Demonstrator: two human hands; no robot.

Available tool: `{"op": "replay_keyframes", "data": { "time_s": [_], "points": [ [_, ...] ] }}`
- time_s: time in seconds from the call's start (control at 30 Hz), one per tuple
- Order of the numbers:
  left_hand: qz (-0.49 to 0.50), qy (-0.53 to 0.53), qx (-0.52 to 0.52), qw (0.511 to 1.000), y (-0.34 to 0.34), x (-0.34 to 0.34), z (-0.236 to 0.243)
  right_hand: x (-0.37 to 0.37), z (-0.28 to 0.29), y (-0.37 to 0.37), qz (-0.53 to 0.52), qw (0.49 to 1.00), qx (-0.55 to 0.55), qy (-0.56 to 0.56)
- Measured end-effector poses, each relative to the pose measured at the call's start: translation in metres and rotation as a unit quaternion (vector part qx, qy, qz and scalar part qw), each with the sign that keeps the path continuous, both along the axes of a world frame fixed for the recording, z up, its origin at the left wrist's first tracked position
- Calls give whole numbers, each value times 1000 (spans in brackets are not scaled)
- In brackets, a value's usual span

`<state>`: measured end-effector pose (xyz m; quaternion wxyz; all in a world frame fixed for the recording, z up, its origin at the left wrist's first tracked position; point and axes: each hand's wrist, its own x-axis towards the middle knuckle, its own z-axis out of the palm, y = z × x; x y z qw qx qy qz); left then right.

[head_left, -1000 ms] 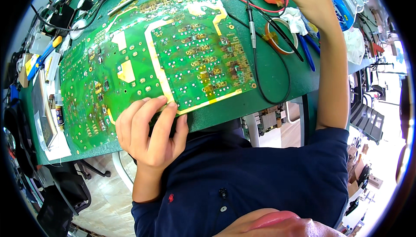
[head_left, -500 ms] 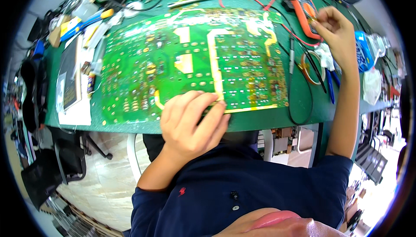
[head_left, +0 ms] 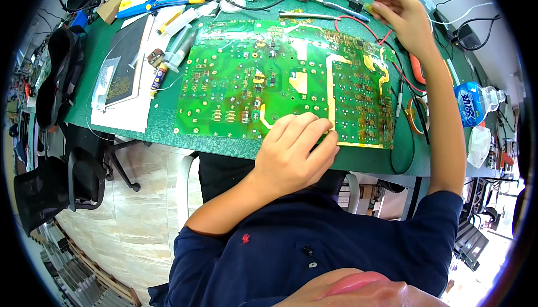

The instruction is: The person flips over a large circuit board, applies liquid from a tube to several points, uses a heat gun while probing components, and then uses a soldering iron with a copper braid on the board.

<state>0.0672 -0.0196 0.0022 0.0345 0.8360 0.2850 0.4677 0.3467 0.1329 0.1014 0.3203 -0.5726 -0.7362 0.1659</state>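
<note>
A large green circuit board [head_left: 235,94] with gold traces and many small parts lies on the green bench top. My left hand [head_left: 294,150] is closed at its near edge, thumb and fingertips pressed together; what they pinch, if anything, is too small to make out. Beyond the board's far right corner, my right hand [head_left: 403,15] is raised, its fingertips closed on a small yellow-green piece [head_left: 368,8] whose kind is unclear. An orange multimeter [head_left: 416,68] is mostly hidden behind my right forearm. Beside the board's right edge lies a black-and-grey test probe [head_left: 399,98] with its lead.
Metal hand tools [head_left: 308,15] and red and black leads lie behind the board. Left of it are a dark panel [head_left: 126,60] on white paper, a glue tube [head_left: 159,78] and a blue-and-yellow tool [head_left: 151,5]. A tape roll [head_left: 416,115] and blue-labelled bottle [head_left: 469,105] stand right.
My right hand has moved from beside the multimeter to farther back and left. My left hand remains at the board's near edge. The whole view has shifted, with the board now more to the right.
</note>
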Motion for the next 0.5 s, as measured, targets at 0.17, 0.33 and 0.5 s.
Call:
{"op": "replay_keyframes", "data": {
  "time_s": [0.17, 0.33, 0.5],
  "points": [
    [-8, -4, -6, 1000, -1, -2, 1, -29, -24, 61, 93, 994, -52, 11],
    [-9, -7, -11, 1000, -1, -3, 0, -74, -39, 75, 144, 988, -31, -42],
    [-12, -11, -13, 1000, -2, -5, -1, -72, -42, 56, 154, 986, 13, -67]
  ]
}}
